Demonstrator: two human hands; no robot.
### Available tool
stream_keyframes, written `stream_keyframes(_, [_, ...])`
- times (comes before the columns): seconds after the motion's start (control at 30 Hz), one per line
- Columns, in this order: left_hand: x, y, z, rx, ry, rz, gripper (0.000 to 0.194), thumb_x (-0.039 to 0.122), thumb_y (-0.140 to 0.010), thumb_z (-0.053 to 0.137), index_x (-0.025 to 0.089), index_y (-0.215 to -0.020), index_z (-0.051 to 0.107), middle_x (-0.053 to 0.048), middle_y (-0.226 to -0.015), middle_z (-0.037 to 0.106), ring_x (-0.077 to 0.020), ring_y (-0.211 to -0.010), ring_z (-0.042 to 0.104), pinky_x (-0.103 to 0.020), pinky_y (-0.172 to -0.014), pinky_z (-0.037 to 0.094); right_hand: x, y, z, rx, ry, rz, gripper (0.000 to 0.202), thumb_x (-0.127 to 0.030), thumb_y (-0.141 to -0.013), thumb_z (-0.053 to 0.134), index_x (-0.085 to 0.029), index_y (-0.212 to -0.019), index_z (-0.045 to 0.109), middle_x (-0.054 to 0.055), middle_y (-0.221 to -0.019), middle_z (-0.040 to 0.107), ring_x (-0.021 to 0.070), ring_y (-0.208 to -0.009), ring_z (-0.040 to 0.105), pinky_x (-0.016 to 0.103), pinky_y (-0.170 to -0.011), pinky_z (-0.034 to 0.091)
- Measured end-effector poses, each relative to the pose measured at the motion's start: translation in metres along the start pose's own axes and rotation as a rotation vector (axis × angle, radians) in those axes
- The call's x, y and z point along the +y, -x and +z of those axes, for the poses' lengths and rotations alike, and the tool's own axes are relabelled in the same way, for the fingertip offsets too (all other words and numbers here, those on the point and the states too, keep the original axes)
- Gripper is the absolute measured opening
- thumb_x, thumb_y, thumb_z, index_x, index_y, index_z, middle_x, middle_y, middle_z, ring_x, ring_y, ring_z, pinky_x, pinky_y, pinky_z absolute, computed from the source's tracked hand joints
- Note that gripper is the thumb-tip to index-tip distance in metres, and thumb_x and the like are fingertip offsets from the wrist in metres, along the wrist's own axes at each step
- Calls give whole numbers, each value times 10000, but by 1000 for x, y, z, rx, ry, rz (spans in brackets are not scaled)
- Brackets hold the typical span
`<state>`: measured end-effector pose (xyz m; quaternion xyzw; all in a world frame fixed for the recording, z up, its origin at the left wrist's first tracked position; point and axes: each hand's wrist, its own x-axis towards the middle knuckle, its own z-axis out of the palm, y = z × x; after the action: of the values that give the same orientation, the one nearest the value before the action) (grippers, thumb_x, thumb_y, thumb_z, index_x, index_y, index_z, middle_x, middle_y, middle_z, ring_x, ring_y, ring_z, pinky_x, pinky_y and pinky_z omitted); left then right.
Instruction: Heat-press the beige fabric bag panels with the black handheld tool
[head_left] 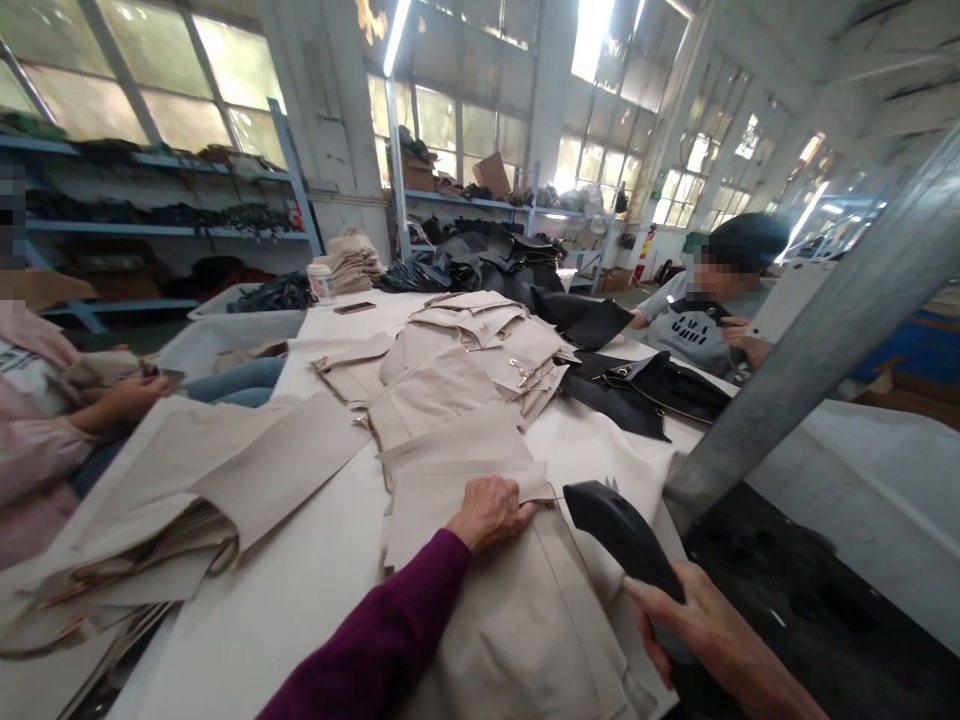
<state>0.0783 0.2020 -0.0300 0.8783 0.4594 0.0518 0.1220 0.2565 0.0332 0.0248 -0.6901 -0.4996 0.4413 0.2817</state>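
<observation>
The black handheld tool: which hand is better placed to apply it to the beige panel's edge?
Right, probably: the right hand grips the black handheld tool, tip beside the beige panel. The left hand holds that panel.

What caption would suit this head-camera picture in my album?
Left hand on beige pieces, right hand gripping a black handheld tool, at a white table with black pieces beyond.

The right hand (667, 610) grips a black tool (622, 525).

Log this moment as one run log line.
left hand: on beige piece | right hand: holding black tool, tip near piece's edge | beyond: beige pile, black pieces
</observation>
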Motion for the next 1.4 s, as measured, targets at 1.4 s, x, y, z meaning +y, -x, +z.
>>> stream_keyframes(1.4, [-47,2,22,20,1030,47,270,256,-739,539,168,-910,728,-42,-1016,681,-231,-987,580,-306,-919,407,-14,-32,38,-103,13,33,266,-319,-788,513,-169,-568,513,-38,-382,515,92,-315,481,173,-333,394])
